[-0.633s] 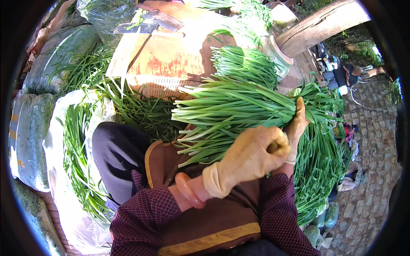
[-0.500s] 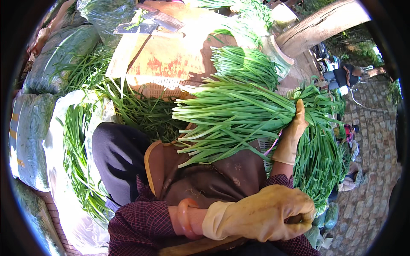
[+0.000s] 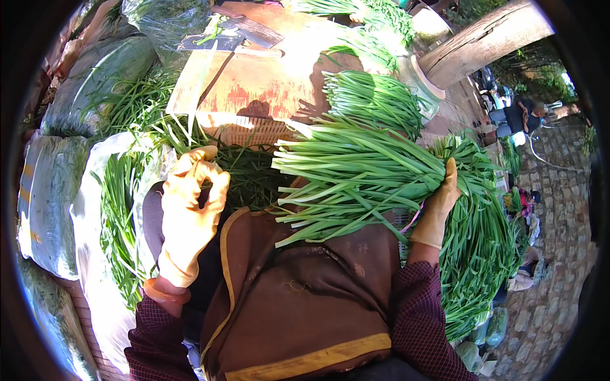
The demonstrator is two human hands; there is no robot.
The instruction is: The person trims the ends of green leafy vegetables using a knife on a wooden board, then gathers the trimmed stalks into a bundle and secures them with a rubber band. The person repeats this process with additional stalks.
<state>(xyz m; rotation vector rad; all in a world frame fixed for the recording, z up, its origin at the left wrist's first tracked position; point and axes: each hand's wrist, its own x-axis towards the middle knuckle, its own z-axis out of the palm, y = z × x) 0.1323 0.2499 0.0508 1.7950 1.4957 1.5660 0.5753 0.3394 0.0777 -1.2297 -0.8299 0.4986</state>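
Note:
My right hand (image 3: pixel 438 206), in a yellow rubber glove, is closed round a thick bunch of garlic chives (image 3: pixel 356 178). Their pale cut ends point left above my brown apron (image 3: pixel 305 273), and the leafy tips hang to the right of the hand. My left hand (image 3: pixel 194 203), gloved alike, is raised over my left knee with its fingers curled toward the thumb. Whether anything small sits in that pinch I cannot make out. Loose dark green leaves (image 3: pixel 254 171) lie just beyond it. An orange-brown bangle (image 3: pixel 166 291) circles my left wrist.
Ahead stands a worn wooden board (image 3: pixel 248 89) with a knife (image 3: pixel 260 51) on it. A second chive bunch (image 3: pixel 375 98) lies at its right, near a wooden post (image 3: pixel 486 41). Plastic-wrapped bundles (image 3: pixel 54 203) line the left. Cobbled paving (image 3: pixel 553 222) and people are at right.
My left hand has swung from the lower right, across my lap, to above my left knee. My right hand keeps its hold on the chives with little movement.

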